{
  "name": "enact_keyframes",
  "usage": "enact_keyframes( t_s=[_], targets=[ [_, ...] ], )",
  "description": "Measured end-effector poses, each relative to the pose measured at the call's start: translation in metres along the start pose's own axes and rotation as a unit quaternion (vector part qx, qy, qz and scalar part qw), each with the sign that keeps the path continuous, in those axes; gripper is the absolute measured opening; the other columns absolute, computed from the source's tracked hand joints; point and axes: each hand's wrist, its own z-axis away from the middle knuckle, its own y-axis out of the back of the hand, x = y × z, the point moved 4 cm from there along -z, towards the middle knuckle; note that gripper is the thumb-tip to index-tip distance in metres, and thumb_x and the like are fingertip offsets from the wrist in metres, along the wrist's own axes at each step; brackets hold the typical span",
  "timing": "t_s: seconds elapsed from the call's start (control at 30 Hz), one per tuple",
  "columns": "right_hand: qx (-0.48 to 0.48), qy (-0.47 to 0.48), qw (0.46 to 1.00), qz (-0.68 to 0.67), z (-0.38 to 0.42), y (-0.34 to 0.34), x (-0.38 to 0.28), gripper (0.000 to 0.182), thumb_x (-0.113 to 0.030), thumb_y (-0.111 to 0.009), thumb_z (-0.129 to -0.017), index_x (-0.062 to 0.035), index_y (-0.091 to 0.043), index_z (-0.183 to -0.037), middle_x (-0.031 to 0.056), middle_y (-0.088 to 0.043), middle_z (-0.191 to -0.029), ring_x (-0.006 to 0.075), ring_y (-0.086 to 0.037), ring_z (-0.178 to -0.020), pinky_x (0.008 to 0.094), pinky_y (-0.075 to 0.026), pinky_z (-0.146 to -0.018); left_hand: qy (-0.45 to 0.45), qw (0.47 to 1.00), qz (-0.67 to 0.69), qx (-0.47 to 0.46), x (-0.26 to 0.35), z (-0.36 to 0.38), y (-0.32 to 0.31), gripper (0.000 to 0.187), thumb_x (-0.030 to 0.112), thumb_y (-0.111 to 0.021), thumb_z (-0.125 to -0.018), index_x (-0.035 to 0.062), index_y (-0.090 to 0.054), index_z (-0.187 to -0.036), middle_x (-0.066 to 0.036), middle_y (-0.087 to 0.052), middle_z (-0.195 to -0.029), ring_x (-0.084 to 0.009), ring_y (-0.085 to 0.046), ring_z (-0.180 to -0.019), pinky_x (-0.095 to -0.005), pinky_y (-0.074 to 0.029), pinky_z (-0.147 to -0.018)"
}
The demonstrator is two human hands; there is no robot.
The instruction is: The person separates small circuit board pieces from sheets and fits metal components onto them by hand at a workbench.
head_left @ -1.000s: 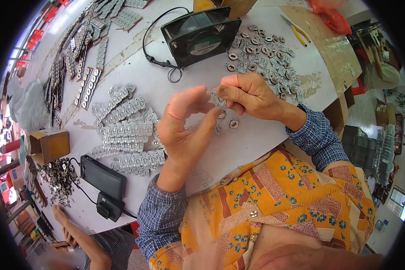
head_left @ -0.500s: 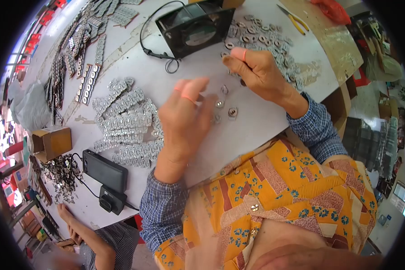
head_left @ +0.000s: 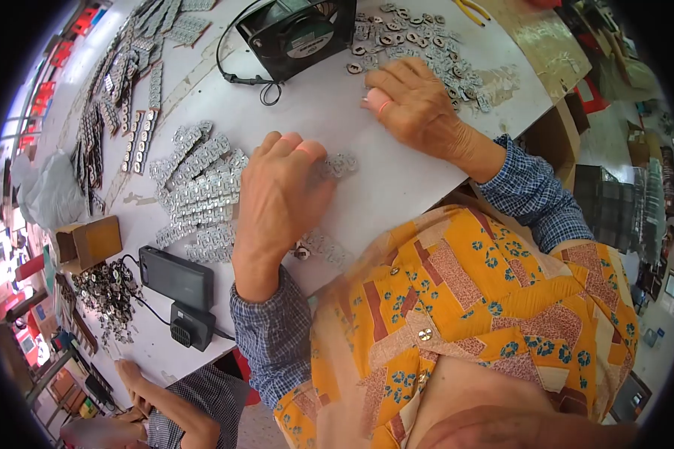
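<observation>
Left hand (head_left: 281, 198): turning its back to the camera above the pale tabletop (head_left: 397, 187), fingers bending about halfway inward; whether they are gripping anything is impossible to make out.
Short metal strip (head_left: 342, 165): lying just beside the left fingers, its near end disappearing behind them.
Right hand (head_left: 419, 108): pointing its loosely bent fingers toward the left; the hand itself is hiding whatever it may be holding.
Pink bands (head_left: 383, 105): circling fingers on both hands.
Loose metal pieces (head_left: 408, 37): lying scattered beyond the right hand, near its knuckles.
Metal strips (head_left: 202, 198): spreading in overlapping rows right beside the left hand.
Black fan (head_left: 296, 34): standing at the far side, its cable (head_left: 247, 80) trailing onto the tabletop.
Yellow-handled tool (head_left: 473, 10): showing only partly at the top edge.
Cardboard box (head_left: 90, 243): sitting at the left, beside a heap of small parts (head_left: 108, 299).
Black device (head_left: 176, 277): lying near that heap.
Co-worker's arm (head_left: 176, 408): resting bent at lower left.
</observation>
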Motion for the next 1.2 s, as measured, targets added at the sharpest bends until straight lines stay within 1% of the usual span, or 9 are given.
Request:
enact_keyframes(
  t_s=[0.07, 0.17, 0.27, 0.37, 0.53, 0.6, 0.73, 0.9, 1.2],
  targets=[
    [0.054, -0.021, 0.998, -0.009, -0.007, 0.015, 0.007, 0.015, -0.017, -0.068, -0.085, -0.0028, -0.063, -0.083, 0.0089, -0.061, -0.087, 0.0267, -0.059, -0.083, 0.0385, -0.047, -0.077, -0.018, 0.999, 0.01, 0.034, 0.003, -0.002, 0.003, 0.034, 0.001, -0.077, -0.063, 0.0039, -0.066, -0.095, -0.01, -0.062, -0.085, -0.0299, -0.059, -0.082, -0.038, -0.05, -0.07],
    [0.008, -0.16, 0.94, -0.3, 0.0, -0.005, 0.022, 0.018, -0.022, -0.066, -0.092, -0.0039, -0.065, -0.088, 0.0052, -0.063, -0.081, 0.0202, -0.06, -0.076, 0.0328, -0.049, -0.07, -0.045, 0.992, 0.042, 0.112, -0.001, -0.016, 0.002, 0.037, 0.0, -0.077, -0.063, 0.0032, -0.066, -0.098, -0.01, -0.062, -0.086, -0.0294, -0.06, -0.082, -0.0373, -0.05, -0.071],
    [-0.128, -0.335, 0.675, -0.645, 0.006, -0.012, 0.01, 0.019, -0.018, -0.059, -0.1, -0.0028, -0.062, -0.088, 0.0029, -0.064, -0.084, 0.0133, -0.061, -0.077, 0.0282, -0.048, -0.069, -0.074, 0.98, 0.047, 0.177, 0.0, -0.017, 0.002, 0.035, 0.003, -0.076, -0.061, 0.0066, -0.065, -0.094, -0.009, -0.06, -0.086, -0.0299, -0.057, -0.079, -0.0398, -0.049, -0.067],
    [-0.162, -0.327, 0.687, -0.628, 0.004, -0.013, 0.004, 0.023, -0.021, -0.056, -0.102, -0.0038, -0.063, -0.088, -0.0015, -0.063, -0.082, 0.0063, -0.058, -0.075, 0.0251, -0.047, -0.064, -0.075, 0.976, 0.055, 0.197, 0.006, -0.014, 0.001, 0.035, 0.001, -0.074, -0.061, 0.008, -0.065, -0.094, -0.009, -0.059, -0.085, -0.0297, -0.058, -0.078, -0.0399, -0.049, -0.064],
    [-0.197, -0.319, 0.688, -0.621, -0.003, -0.008, 0.016, 0.024, -0.024, -0.058, -0.1, -0.0059, -0.063, -0.086, -0.0012, -0.062, -0.075, 0.0063, -0.057, -0.066, 0.0226, -0.046, -0.058, -0.059, 0.976, 0.067, 0.2, 0.009, -0.02, 0.003, 0.038, 0.002, -0.072, -0.061, 0.0091, -0.063, -0.097, -0.011, -0.058, -0.087, -0.0326, -0.058, -0.082, -0.0415, -0.049, -0.066],
    [-0.2, -0.376, 0.604, -0.674, -0.006, 0.0, 0.023, 0.023, -0.024, -0.058, -0.1, -0.0076, -0.062, -0.084, -0.0016, -0.061, -0.071, 0.0048, -0.055, -0.062, 0.0212, -0.044, -0.055, -0.043, 0.971, 0.086, 0.218, 0.022, -0.027, 0.011, 0.038, 0.002, -0.073, -0.064, 0.0053, -0.064, -0.101, -0.012, -0.061, -0.09, -0.0308, -0.06, -0.078, -0.0386, -0.051, -0.068],
    [-0.231, -0.445, 0.57, -0.651, -0.012, 0.004, 0.036, 0.026, -0.027, -0.058, -0.099, -0.0094, -0.064, -0.081, -0.0032, -0.059, -0.068, 0.0042, -0.055, -0.059, 0.0214, -0.043, -0.052, 0.025, 0.975, 0.105, 0.194, 0.029, -0.037, 0.004, 0.042, 0.007, -0.072, -0.074, 0.0051, -0.062, -0.114, -0.015, -0.063, -0.098, -0.0348, -0.063, -0.085, -0.042, -0.052, -0.072],
    [-0.202, -0.323, 0.679, -0.628, -0.016, 0.01, 0.039, 0.029, -0.027, -0.059, -0.1, -0.006, -0.063, -0.079, -0.0026, -0.055, -0.062, 0.0053, -0.051, -0.057, 0.0235, -0.04, -0.052, 0.027, 0.974, 0.135, 0.179, 0.032, -0.045, -0.001, 0.039, 0.011, -0.078, -0.078, 0.0038, -0.063, -0.113, -0.015, -0.065, -0.096, -0.0319, -0.066, -0.081, -0.0373, -0.054, -0.069],
    [-0.176, -0.313, 0.71, -0.606, -0.012, 0.003, 0.037, 0.029, -0.024, -0.059, -0.099, -0.0048, -0.061, -0.078, -0.0018, -0.054, -0.064, 0.0065, -0.05, -0.058, 0.0248, -0.04, -0.053, 0.004, 0.983, 0.05, 0.179, 0.036, -0.043, -0.012, 0.037, 0.012, -0.077, -0.08, 0.0039, -0.063, -0.114, -0.017, -0.066, -0.095, -0.035, -0.067, -0.082, -0.0402, -0.054, -0.071]
  ],
)
